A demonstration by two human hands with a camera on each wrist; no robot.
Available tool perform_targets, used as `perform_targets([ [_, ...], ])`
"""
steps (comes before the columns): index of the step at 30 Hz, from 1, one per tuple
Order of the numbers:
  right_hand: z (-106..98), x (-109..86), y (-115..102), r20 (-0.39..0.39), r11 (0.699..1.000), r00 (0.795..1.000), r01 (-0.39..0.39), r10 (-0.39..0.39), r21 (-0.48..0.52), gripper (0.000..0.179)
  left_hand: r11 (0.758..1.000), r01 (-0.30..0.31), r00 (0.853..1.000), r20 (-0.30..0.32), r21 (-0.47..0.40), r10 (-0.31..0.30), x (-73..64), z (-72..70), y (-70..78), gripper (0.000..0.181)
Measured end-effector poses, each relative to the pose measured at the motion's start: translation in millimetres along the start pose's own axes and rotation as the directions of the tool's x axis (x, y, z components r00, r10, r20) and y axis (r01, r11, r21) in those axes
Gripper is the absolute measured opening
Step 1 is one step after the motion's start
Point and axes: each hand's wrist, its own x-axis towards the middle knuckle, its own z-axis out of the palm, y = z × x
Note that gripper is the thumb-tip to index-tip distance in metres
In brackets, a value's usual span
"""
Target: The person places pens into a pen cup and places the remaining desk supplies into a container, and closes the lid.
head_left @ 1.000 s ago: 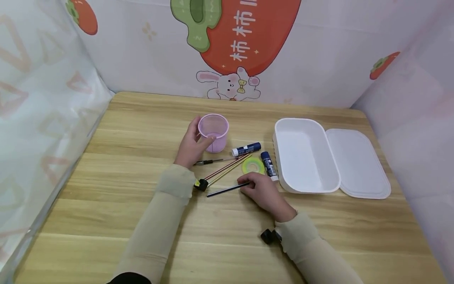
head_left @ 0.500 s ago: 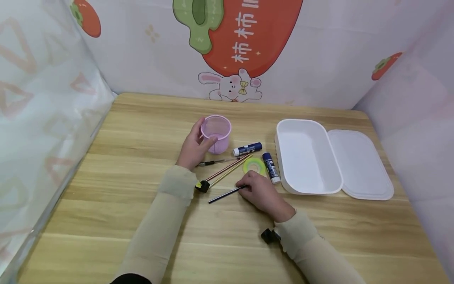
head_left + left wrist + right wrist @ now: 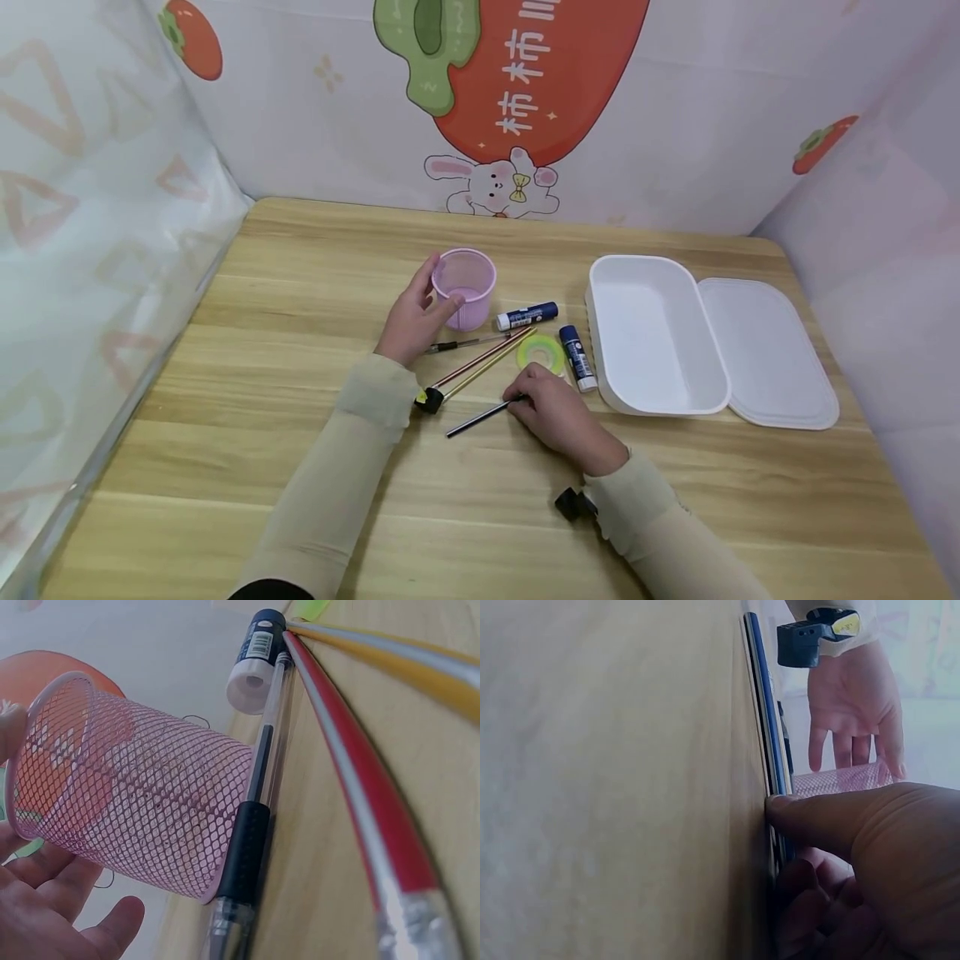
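From where I sit, I see a wood-grain table (image 3: 225, 400). Toward its right stands a white box (image 3: 660, 342), mouth up, with a flat white lid (image 3: 772, 354) just beside it. Left of the box lie two dark-blue tubes (image 3: 578, 358) with white ends and a yellow-green tape ring (image 3: 556, 354). Behind hangs a pale backdrop (image 3: 675, 167) showing a rabbit (image 3: 495, 183) below a large red fruit (image 3: 585, 83).

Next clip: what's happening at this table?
A person's left hand holds a pink mesh cup upright, while the right hand pinches a dark striped pencil. Between and around the hands, a black-gripped pen, a red pencil, a yellow pencil, two glue sticks and a roll of tape lie on the table. Off to the right stands a white box, its lid off beside it.
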Motion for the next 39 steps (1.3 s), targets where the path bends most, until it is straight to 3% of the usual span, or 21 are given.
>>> perform_targets([
  [7, 0.4, -2.6, 2.0, -0.017, 0.999, 0.999, 0.033, -0.033, 0.011, 0.009, 0.999, -0.002, 0.999, 0.033, 0.043, 0.000, -1.4, -3.4, 1.4, 0.079],
  [19, -5.7, -6.2, -0.7, 0.023, 0.991, 0.992, 0.124, -0.126, 0.051, 0.008, 0.999, 0.002, 0.996, 0.088, 0.047, -0.006, -1.2, -11.4, 0.2, 0.083],
  [28, -8.5, -14.3, -2.3, 0.011, 0.992, 0.996, 0.083, -0.084, 0.096, 0.008, 0.999, 0.009, 0.995, 0.094, 0.052, -0.014, -1.0, -9.3, 3.1, 0.079],
  [33, -10.9, -18.2, -3.3, -0.083, 0.978, 0.993, 0.100, -0.086, 0.184, 0.014, 0.997, 0.007, 0.996, 0.092, 0.072, -0.013, -0.4, -9.3, 3.2, 0.081],
  [39, -16.8, -21.2, -7.7, -0.238, 0.943, 0.958, 0.220, -0.160, 0.250, 0.019, 0.998, 0.007, 0.996, 0.089, 0.068, -0.013, -2.1, -9.8, 3.1, 0.080],
])
